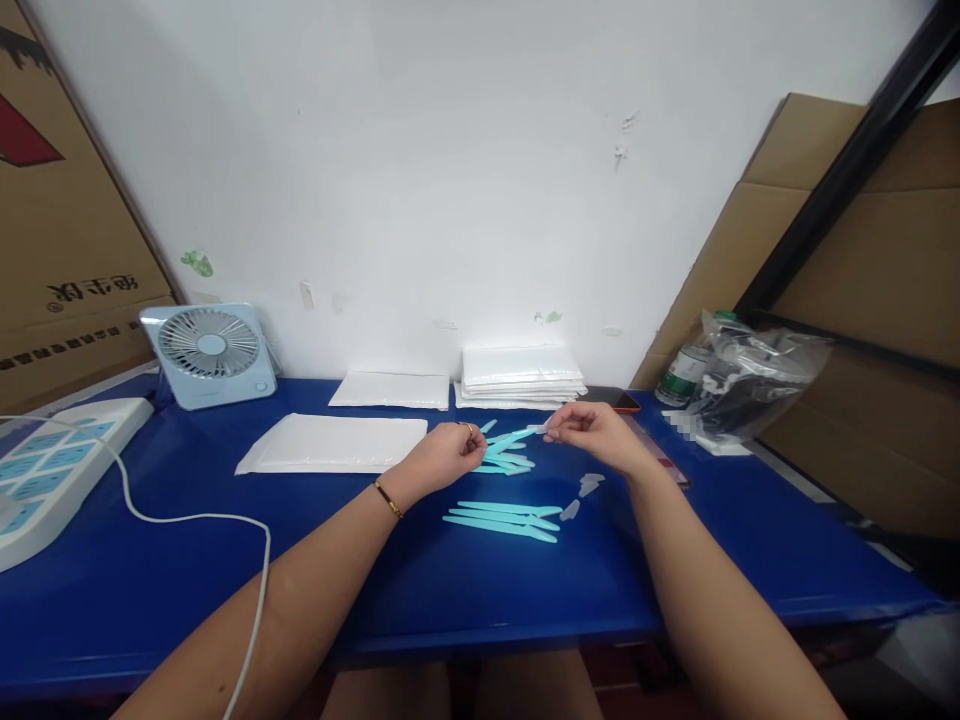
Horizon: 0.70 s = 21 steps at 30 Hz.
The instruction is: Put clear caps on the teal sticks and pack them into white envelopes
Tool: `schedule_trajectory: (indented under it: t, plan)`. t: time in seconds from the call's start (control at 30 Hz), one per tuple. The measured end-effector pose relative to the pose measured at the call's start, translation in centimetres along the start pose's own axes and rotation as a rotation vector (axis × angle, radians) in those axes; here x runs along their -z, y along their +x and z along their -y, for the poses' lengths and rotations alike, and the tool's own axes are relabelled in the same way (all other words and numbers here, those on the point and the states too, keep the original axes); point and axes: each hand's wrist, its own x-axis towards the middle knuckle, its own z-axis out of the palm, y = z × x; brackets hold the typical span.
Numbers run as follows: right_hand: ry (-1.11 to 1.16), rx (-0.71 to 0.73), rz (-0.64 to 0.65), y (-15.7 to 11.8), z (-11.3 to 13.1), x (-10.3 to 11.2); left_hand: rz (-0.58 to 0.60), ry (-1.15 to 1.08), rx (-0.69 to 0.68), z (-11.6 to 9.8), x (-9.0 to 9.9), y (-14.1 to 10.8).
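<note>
Far left edge of blue table (450, 600): white panel w/ blue squares (52, 460), its cable (187, 520) looping toward the front edge. Behind it a small fan (210, 355) by the wall. Flat white mailer (334, 443) lies left of ctr; bare tabletop in front of it.

Left hand (442, 458), fingers curled together, pinches base of a teal stick (511, 440) held just above the table. Right hand (592, 435) pinches a small clear cap (538, 429) at the stick's tip.

More teal sticks (502, 520) lie below the hands, loose caps (589, 485) just right of them. Front ctr of table is open. Stack of white mailers (521, 372) at the wall; plastic bag (750, 385) nr right edge.
</note>
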Motion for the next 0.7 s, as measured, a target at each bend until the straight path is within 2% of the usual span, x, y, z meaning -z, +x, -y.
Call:
schedule_trajectory:
  t: [0.2, 0.3, 0.37, 0.47, 0.53, 0.6, 0.7]
  plan:
    - [-0.059, 0.031, 0.119, 0.4, -0.4, -0.9, -0.049, 0.15, -0.042, 0.8, -0.3, 0.4]
    - [-0.306, 0.08, 0.121, -0.1, 0.0, 0.5, -0.135, 0.226, -0.037, 1.2, -0.1, 0.4]
    - [-0.489, 0.061, 0.185, -0.7, 0.2, 1.9, -0.143, 0.222, -0.06, 0.9, 0.1, 0.2]
    - [-0.665, -0.055, 0.389, -1.3, 0.0, 3.2, 0.032, 0.171, -0.154, 0.0, -0.3, -0.3]
    - [-0.742, -0.115, 0.463, -1.4, -0.3, 3.3, 0.17, 0.173, -0.205, -0.7, -0.9, -0.5]
    - [-0.776, -0.146, 0.472, -1.2, -0.6, 2.8, 0.241, 0.207, -0.198, -1.2, -1.5, -0.5]
    - [-0.758, -0.118, 0.43, -0.8, -0.5, 1.6, 0.24, 0.284, -0.152, -1.4, -2.1, -0.5]
